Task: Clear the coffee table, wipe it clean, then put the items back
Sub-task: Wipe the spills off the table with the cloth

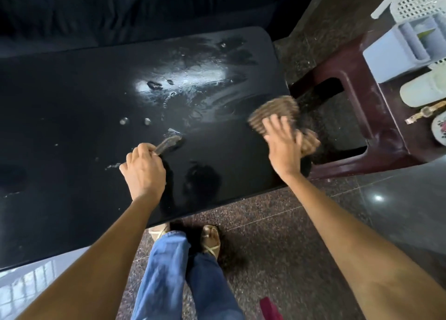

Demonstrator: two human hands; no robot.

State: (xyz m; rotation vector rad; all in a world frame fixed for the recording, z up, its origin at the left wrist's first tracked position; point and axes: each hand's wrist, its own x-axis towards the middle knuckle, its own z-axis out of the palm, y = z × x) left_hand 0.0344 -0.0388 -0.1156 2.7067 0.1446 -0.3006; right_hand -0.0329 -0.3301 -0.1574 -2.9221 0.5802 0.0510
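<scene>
So the black desk (pixel 84 117) is wet and streaky across the middle, a few droplets and white specks scattered about. Left hand (pixel 142 172) is curled round a small dark scrap of cloth (pixel 169 144) and pressing it on the desk top near the front. Right hand (pixel 284 148) has fingers spread fairly wide over a brown ribbed rag (pixel 277 112) at the desk's right edge – a bit blurred there. Off to the right, a maroon plastic stool (pixel 376 126) carries white baskets (pixel 415 3), a white cup (pixel 422 90) and a floral saucer (pixel 439 129) – well apart from the desk
</scene>
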